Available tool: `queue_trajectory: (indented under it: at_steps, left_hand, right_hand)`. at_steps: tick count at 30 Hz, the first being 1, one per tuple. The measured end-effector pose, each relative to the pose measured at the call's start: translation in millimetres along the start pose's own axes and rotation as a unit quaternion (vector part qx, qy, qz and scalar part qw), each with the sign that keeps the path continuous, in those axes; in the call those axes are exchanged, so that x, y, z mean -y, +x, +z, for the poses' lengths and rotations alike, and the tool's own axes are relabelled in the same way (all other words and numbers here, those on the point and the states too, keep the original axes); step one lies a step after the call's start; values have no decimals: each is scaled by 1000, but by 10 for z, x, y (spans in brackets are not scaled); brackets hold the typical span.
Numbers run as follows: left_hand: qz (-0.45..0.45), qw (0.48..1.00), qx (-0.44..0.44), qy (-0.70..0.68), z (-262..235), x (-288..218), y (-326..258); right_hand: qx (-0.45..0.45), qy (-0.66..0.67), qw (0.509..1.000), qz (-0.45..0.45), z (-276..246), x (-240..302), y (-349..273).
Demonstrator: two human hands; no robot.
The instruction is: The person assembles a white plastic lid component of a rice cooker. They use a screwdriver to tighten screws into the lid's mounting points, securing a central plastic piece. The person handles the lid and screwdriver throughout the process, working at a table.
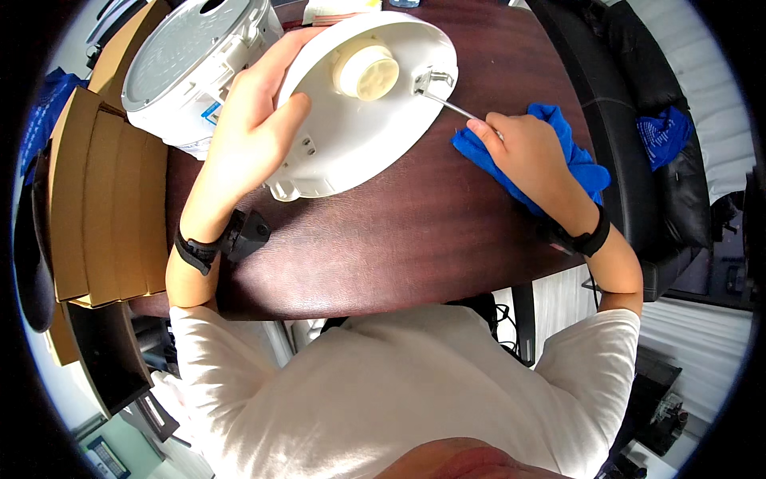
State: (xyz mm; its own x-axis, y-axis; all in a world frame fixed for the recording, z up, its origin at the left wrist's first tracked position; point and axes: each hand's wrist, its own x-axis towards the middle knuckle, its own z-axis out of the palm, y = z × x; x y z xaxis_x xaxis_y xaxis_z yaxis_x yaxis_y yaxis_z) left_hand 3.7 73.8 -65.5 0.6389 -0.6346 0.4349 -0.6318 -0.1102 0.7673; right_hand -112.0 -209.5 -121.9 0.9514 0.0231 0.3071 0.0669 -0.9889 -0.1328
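My left hand (pixel 259 120) grips the left rim of a white round plastic cover (pixel 351 148), thumb on its inner face and fingers behind it. The cover is tilted, its hollow side facing me, with a raised cream cylinder (pixel 375 76) inside. At the cover's right side sits a small shiny metal bracket (pixel 435 79). My right hand (pixel 523 152) is closed around a slim metal-shafted tool (pixel 448 105), whose handle is hidden in the fingers. The tool's tip meets the cover beside the bracket. A crumpled blue cloth (pixel 586 164) lies under and behind my right hand.
A white appliance body (pixel 171 128) with a grey top stands at the far left of the dark brown table (pixel 383 255). Cardboard boxes (pixel 108 207) are stacked along the left edge. To the right is a black couch (pixel 630 152) with a blue bundle (pixel 665 137).
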Motion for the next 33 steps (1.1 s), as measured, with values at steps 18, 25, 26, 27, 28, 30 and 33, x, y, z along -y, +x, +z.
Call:
queue_trajectory:
  at_steps: [18, 25, 26, 27, 28, 30, 33]
  left_hand:
    - [-36, 999, 20, -33, -56, 20, 34]
    - [-29, 999, 3, -31, -36, 36, 25]
    - [-27, 999, -4, -24, -28, 48, 19]
    - [-26, 999, -11, -18, -17, 59, 9]
    - [-30, 999, -9, -26, -20, 60, 14]
    - [-37, 998, -2, -43, -38, 58, 39]
    - [-30, 999, 4, -31, -50, 77, 28]
  right_hand:
    - [413, 649, 583, 264, 43, 44, 90]
    - [401, 641, 580, 302, -53, 108, 19]
    - [339, 551, 717, 259, -46, 107, -16]
    - [267, 441, 831, 207, -26, 112, -85]
    - [186, 318, 918, 149, -7, 105, -127]
    - [110, 211, 967, 86, 21, 50, -130]
    - [66, 91, 993, 48, -13, 51, -84]
